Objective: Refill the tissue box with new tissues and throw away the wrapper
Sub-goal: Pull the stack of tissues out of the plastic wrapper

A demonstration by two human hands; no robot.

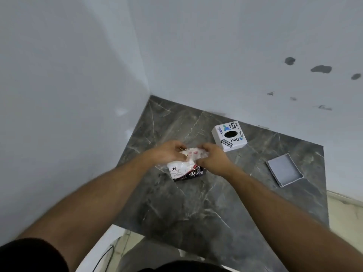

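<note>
The tissue pack (186, 170) reads "Dove"; the tissue box (228, 136) stickers read "Dart" and "Software Engineer".

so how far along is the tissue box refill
Done: the white tissue box is apart, its sticker-covered cover standing on the marble counter and its tray-like base lying separately to the right. In hand: both hands, left hand and right hand, are pulling at the top of the Dove tissue pack. Left: load the tissues, close the box, bin the wrapper.
</note>
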